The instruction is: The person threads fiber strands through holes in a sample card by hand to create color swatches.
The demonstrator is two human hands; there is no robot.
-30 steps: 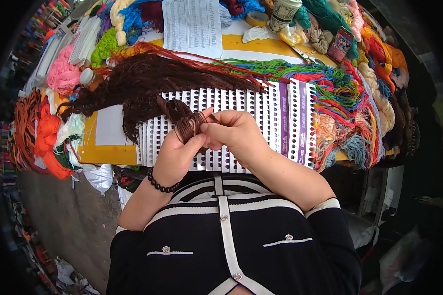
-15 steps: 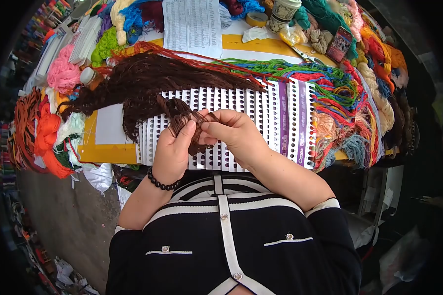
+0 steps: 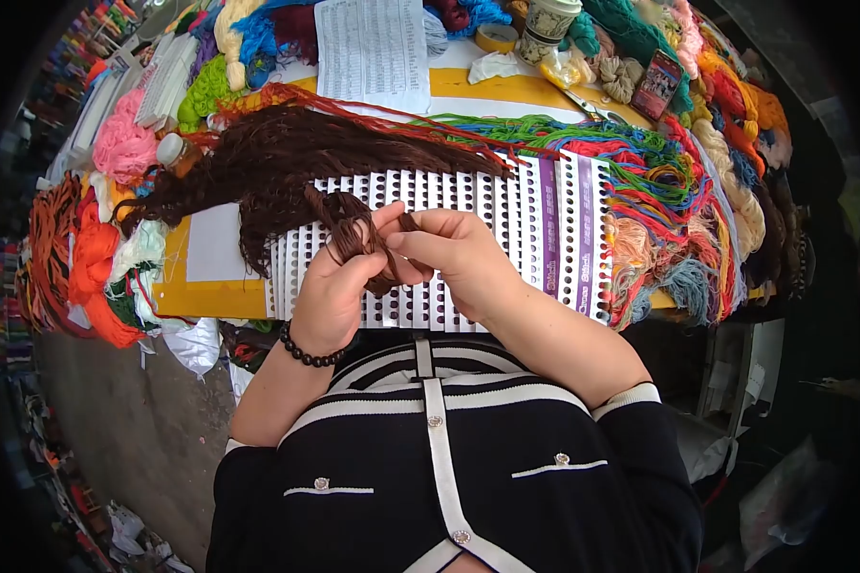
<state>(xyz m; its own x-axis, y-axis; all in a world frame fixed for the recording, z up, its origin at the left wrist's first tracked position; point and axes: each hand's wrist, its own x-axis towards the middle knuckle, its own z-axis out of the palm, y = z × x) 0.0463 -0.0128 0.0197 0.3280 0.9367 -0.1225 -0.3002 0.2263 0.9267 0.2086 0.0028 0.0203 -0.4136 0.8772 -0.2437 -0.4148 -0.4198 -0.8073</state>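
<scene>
My left hand (image 3: 339, 286), with a black bead bracelet on its wrist, is closed on a bunch of dark brown embroidery thread (image 3: 352, 222). Close beside it, my right hand (image 3: 459, 258) pinches strands of the same thread between thumb and fingers. Both hands are over a row of white punched thread cards (image 3: 430, 196), some with purple printed strips. A long mass of dark brown thread (image 3: 287, 143) lies across the cards' upper edge and trails to the left. Red strands (image 3: 354, 113) run along behind it. My fingers partly hide the held strands.
Multicoloured thread (image 3: 659, 181) is heaped at the right. A printed sheet (image 3: 373, 53), a patterned paper cup (image 3: 548, 29), scissors (image 3: 591, 105), a tape roll (image 3: 497, 38) and a phone (image 3: 657, 84) lie toward the back. Pink thread (image 3: 124, 143) and orange thread (image 3: 96, 258) are on the left.
The brown strands between my hands have shifted and now loop over the left fingers. My left thumb has moved slightly lower, and my right fingers have changed their pinch.
</scene>
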